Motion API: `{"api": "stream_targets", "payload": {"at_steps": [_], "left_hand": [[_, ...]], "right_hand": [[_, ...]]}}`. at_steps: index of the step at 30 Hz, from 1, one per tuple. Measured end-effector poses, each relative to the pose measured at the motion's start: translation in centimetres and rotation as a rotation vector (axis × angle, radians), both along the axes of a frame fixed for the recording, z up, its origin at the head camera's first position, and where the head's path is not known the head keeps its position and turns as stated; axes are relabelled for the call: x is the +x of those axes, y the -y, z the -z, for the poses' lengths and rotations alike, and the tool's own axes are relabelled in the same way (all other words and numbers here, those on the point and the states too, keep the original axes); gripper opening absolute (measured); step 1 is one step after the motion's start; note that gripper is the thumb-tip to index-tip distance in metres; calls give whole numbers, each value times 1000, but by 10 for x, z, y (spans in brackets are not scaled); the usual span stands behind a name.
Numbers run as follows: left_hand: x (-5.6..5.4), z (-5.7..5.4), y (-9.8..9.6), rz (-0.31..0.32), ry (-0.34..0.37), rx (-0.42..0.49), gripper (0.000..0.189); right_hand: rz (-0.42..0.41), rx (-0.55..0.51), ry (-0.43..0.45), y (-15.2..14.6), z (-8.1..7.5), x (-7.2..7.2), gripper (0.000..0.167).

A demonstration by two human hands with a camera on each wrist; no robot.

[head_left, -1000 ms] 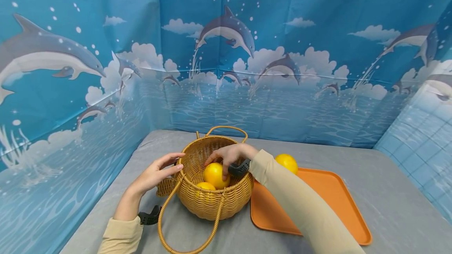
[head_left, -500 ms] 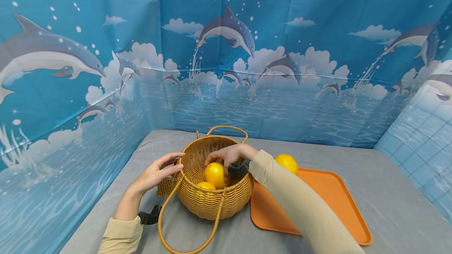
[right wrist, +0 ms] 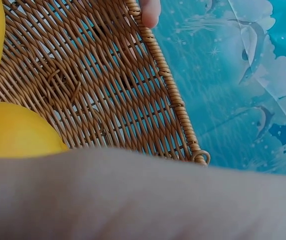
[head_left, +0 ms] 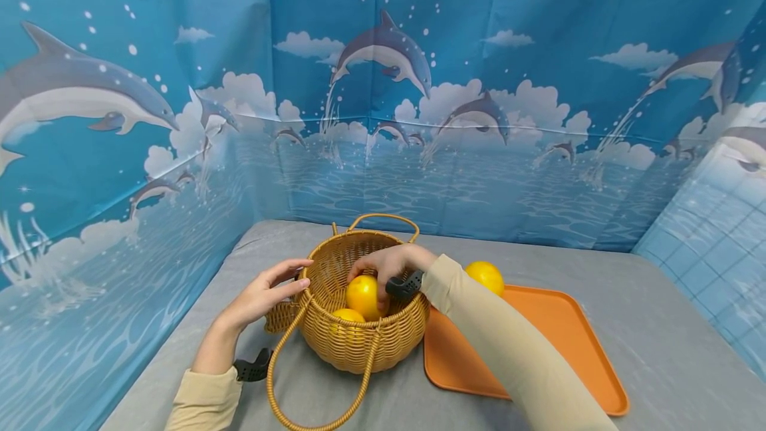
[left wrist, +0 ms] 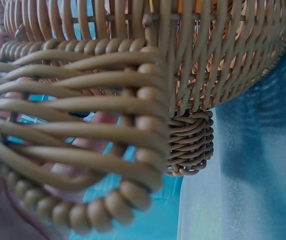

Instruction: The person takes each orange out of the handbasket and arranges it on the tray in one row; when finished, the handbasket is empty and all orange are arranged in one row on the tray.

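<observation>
A round wicker basket [head_left: 365,348] with two looped handles stands on the grey cloth. My right hand [head_left: 391,266] reaches inside it, fingers and thumb curved around a round yellow fruit [head_left: 362,294]. Against that one lies a second yellow fruit [head_left: 349,315], partly hidden by the basket wall. My left hand [head_left: 263,294] touches the rim at the left with its fingers fairly straight. In the left wrist view, a woven side piece [left wrist: 108,125] covers part of that hand. The right wrist view shows a yellow fruit [right wrist: 18,131] above my blurred forearm.
An orange tray [head_left: 556,338] lies right of the basket, partly under my right sleeve. Beyond the sleeve, at the tray's far left corner, sits another yellow fruit [head_left: 486,277]. A dolphin-print curtain [head_left: 383,171] encloses the back and sides. One basket handle [head_left: 359,398] hangs toward me.
</observation>
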State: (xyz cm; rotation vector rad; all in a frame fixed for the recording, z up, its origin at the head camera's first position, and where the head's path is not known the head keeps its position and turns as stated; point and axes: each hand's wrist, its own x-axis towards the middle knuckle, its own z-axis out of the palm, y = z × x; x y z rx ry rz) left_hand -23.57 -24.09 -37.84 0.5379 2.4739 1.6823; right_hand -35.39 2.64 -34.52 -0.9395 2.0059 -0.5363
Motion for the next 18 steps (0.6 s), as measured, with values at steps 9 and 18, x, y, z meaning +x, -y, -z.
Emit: {"api": "stream_targets", "payload": {"at_steps": [9,18], "left_hand": [[1,-1,0,-6,-6,3,49],[1,0,-1,-12,1,-1,49]], "right_hand": [[-63,-52,-23,2,3,-3,61],[-104,-110,-146,1,3,-3,63]]}}
